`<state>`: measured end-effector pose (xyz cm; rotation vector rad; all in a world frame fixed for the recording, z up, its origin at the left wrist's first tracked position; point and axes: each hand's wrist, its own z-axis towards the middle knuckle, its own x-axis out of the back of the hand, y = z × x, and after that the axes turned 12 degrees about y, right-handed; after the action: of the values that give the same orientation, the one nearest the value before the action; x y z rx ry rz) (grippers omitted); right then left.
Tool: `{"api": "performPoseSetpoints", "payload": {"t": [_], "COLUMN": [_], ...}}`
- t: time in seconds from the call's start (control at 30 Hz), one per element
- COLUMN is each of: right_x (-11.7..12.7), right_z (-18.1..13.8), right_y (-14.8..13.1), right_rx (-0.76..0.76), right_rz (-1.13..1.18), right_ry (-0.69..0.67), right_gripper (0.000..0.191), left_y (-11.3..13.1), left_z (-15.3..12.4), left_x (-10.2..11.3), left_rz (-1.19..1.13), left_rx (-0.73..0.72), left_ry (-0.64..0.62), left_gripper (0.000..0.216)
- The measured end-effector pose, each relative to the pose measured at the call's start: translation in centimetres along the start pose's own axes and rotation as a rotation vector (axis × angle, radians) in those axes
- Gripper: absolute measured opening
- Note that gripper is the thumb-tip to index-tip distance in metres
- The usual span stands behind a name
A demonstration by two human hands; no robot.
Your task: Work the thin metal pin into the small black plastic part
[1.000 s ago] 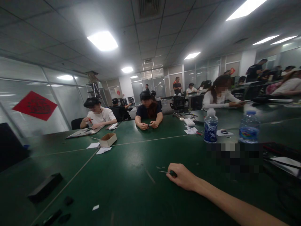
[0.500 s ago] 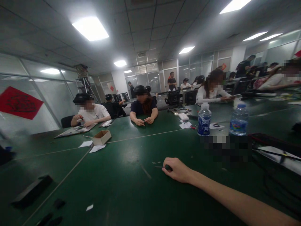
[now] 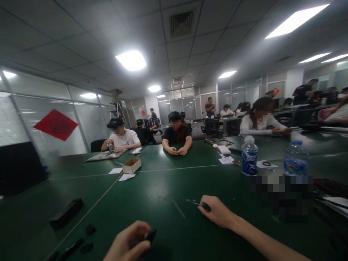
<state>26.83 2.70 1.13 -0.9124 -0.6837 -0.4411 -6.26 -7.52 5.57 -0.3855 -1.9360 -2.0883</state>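
Observation:
My right hand (image 3: pixel 216 211) rests on the green table (image 3: pixel 152 192) with its fingers closed on a small screwdriver (image 3: pixel 200 205); the thin metal shaft points left, beside a few tiny parts (image 3: pixel 190 200) on the table. My left hand (image 3: pixel 127 244) shows at the bottom edge, fingers curled round a small black object (image 3: pixel 150 235) that I cannot identify. The two hands are apart, left hand nearer to me.
Black pieces (image 3: pixel 66 213) (image 3: pixel 90 228) lie at the left front. A cardboard box (image 3: pixel 132 165) and papers sit mid-table. Two water bottles (image 3: pixel 249 155) (image 3: pixel 295 158) stand right, cables and items beyond. Several people sit across the table.
My left hand has come into view at the bottom holding the black object. The right hand keeps its grip on the screwdriver in about the same spot. The view has shifted.

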Motion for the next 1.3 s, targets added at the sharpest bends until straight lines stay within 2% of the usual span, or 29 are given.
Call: {"api": "performPoseSetpoints", "payload": {"t": [0.17, 0.27, 0.3, 0.37, 0.5, 0.83, 1.3], "right_x": [-0.3, -0.7, -0.8, -1.0, -1.3, -0.9, -1.0], "right_z": [0.1, 0.4, 0.5, 0.7, 1.2, 1.0, 1.0], "right_y": [0.1, -0.1, -0.3, -0.5, -0.9, -1.1, -0.7], "right_rx": [-0.050, -0.088, -0.092, -0.096, -0.090, 0.023, 0.037], "right_rz": [-0.080, -0.133, -0.156, -0.203, -0.285, -0.139, -0.106], "right_ry": [0.101, 0.140, 0.142, 0.142, 0.143, 0.017, 0.011], "right_gripper": [0.021, 0.022, 0.023, 0.024, 0.020, 0.022, 0.022], "left_y": [0.2, -0.8, -1.1, -1.7, -2.3, -2.8, -2.3], "left_z": [7.1, 10.5, 11.3, 12.4, 12.8, 13.0, 12.6], "left_x": [-8.1, -10.8, -11.1, -11.3, -10.9, -11.1, -11.0], "left_rz": [-0.393, -0.580, -0.637, -0.726, -0.824, -0.810, -0.757], "left_rx": [0.084, 0.145, 0.161, 0.182, 0.192, 0.184, 0.155], "left_ry": [-0.162, -0.183, -0.144, -0.126, -0.174, -0.148, -0.136], "left_gripper": [0.034, 0.029, 0.027, 0.024, 0.027, 0.029, 0.031]}}
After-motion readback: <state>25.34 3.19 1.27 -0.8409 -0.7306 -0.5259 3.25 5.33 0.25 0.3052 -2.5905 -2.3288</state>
